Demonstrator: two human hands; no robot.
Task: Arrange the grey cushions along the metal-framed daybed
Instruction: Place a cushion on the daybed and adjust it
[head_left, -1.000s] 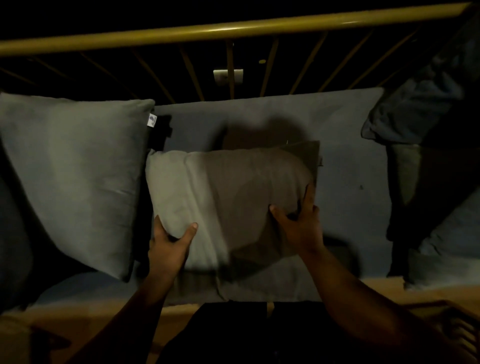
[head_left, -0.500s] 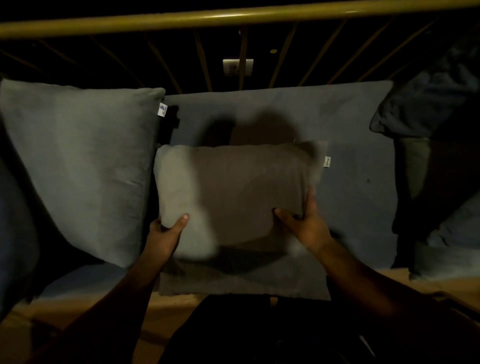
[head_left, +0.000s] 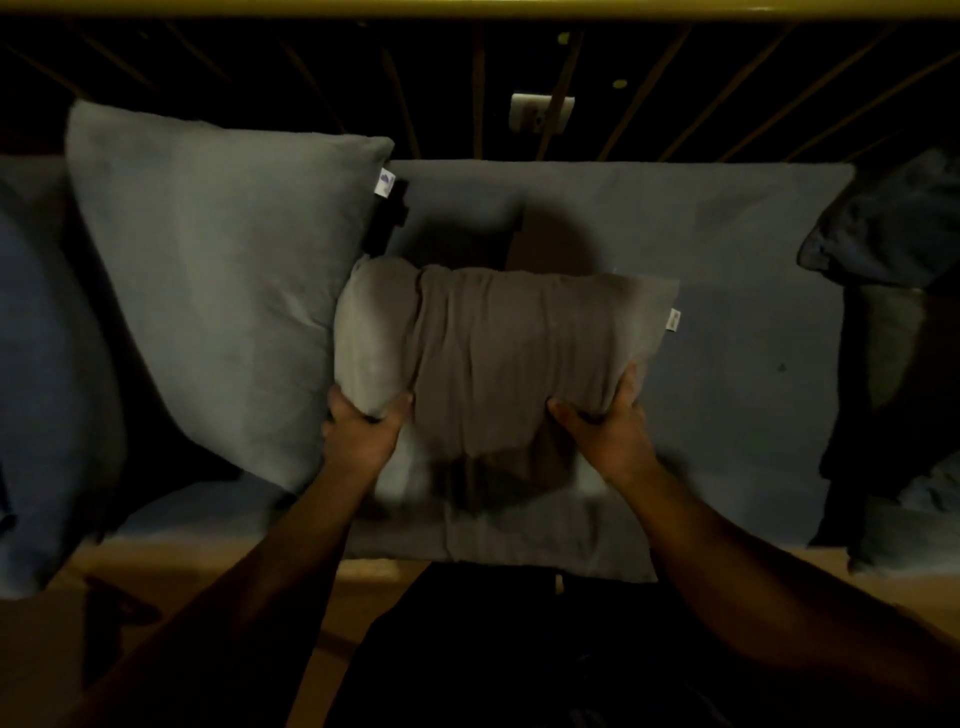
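A small grey cushion is held at the middle of the daybed, above its grey-blue mattress. Its lower edge is gripped at 2 corners: the left hand is clenched on the near left corner, the right hand on the near right. The fabric looks creased and bunched across the middle. A larger grey cushion is propped just left, touching it.
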